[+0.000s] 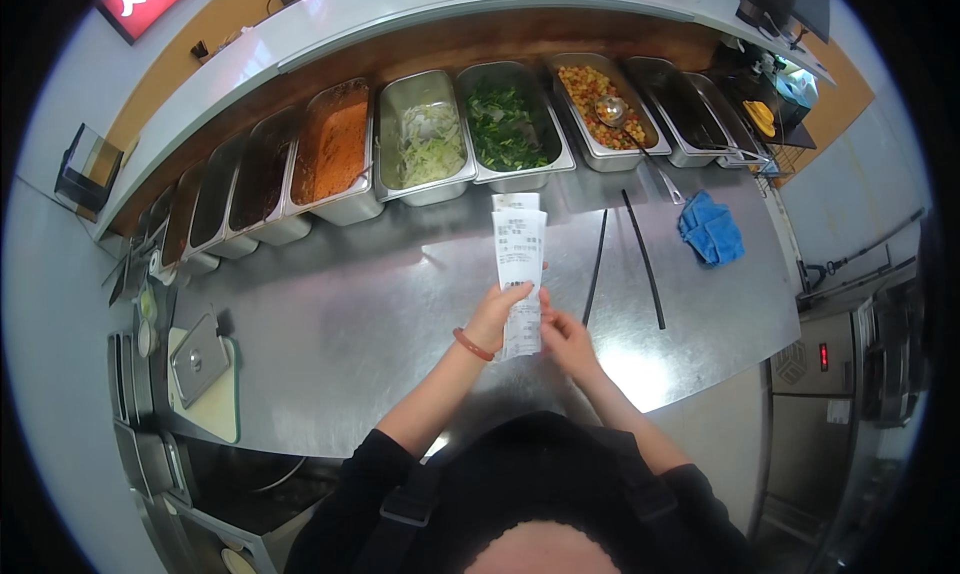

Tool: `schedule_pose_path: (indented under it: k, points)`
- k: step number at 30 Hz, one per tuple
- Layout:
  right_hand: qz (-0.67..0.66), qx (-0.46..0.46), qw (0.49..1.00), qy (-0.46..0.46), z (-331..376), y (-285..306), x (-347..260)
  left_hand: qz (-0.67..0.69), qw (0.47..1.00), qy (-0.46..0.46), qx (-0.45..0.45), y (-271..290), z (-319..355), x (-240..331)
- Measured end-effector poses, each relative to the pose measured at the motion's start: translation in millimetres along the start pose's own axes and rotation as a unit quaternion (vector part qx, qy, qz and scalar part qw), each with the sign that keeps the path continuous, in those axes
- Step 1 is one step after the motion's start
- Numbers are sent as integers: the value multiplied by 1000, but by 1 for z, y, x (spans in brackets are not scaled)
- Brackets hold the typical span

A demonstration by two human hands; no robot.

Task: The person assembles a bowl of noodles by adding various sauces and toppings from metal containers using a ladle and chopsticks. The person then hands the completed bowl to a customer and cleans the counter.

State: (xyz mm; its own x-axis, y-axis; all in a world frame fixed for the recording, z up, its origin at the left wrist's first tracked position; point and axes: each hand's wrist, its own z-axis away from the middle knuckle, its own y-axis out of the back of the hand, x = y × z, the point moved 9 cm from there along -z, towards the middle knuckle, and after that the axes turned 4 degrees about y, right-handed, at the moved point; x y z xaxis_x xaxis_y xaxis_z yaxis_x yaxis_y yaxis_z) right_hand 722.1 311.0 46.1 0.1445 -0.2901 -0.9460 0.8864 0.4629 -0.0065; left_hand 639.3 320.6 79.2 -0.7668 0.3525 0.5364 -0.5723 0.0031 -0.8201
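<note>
Along the far side of my steel counter, metal pans stand in a curving row. Toward the left, one holds orange mash; to its right come pale shredded vegetable, dark chopped greens, then red and yellow dice with a ladle lying in them, its handle over the near rim. The pans at either end look dark inside, too dim for me to tell their contents. Near the middle, in front of me, I have the paper slips upright over the counter, my left hand closed around their lower left side, thumb across the front. My right hand is at their right edge, fingers bent; whether they pinch the paper I cannot tell. Farther right lie two black sticks and a crumpled blue cloth.
</note>
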Motion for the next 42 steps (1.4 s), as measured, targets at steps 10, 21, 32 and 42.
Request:
schedule_pose_path:
  k: [10,21,32,42]
  points:
    - [71,151,934,317,-18,42,-109,-188,974,124,12,-3,15,-48]
    - [286,-82,924,238,-19,11,-97,-243,956,162,10,6,12,-56]
    - [335,177,891,249,-36,103,-74,-473,830,35,292,112,31,-30]
    - [468,210,855,73,-32,181,-5,-694,585,-101,408,131,66,53]
